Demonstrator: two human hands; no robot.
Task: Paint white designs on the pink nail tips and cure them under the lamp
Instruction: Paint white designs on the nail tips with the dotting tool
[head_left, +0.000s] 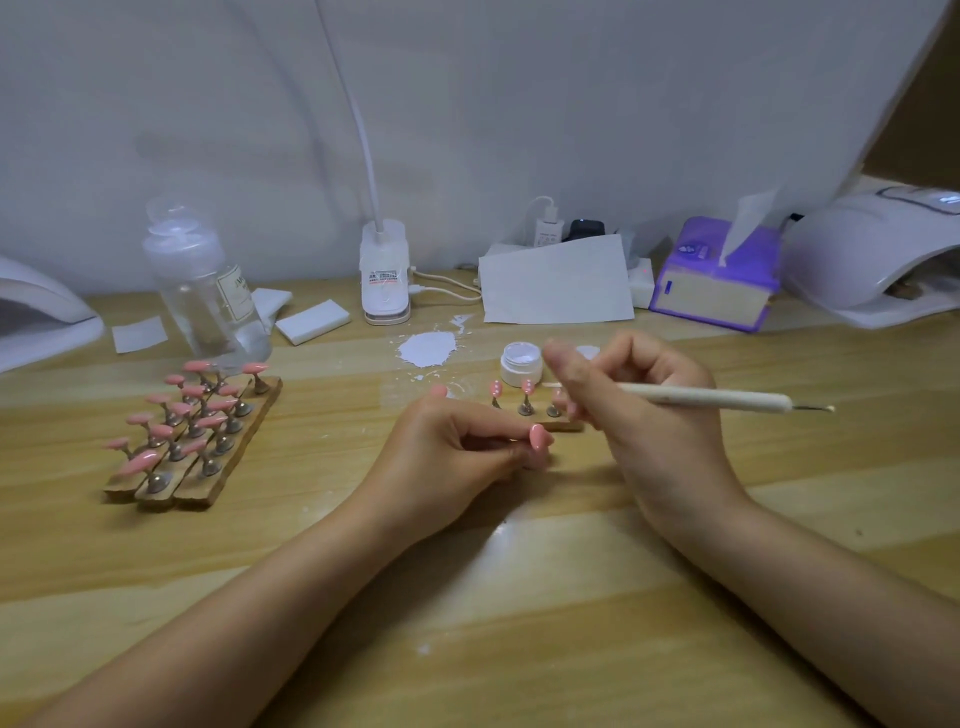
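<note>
Your left hand (457, 447) pinches a pink nail tip (539, 437) at frame center. Your right hand (634, 410) grips the dotting tool (717, 399), its tip pointing right. Just behind, a wooden strip (561, 425) holds dotted tips (527, 387); the white jar (521, 362) sits beyond. Plain pink tips (192, 415) stand at left; the lamp (878, 254) is upper right.

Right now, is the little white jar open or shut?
Open: the jar behind the hands shows white contents at its mouth, with no lid on it.

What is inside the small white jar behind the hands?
The small white jar stands open, showing a pale white fill at its top. How deep it goes is hidden by the wall; the right hand covers its right neighbour.
</note>
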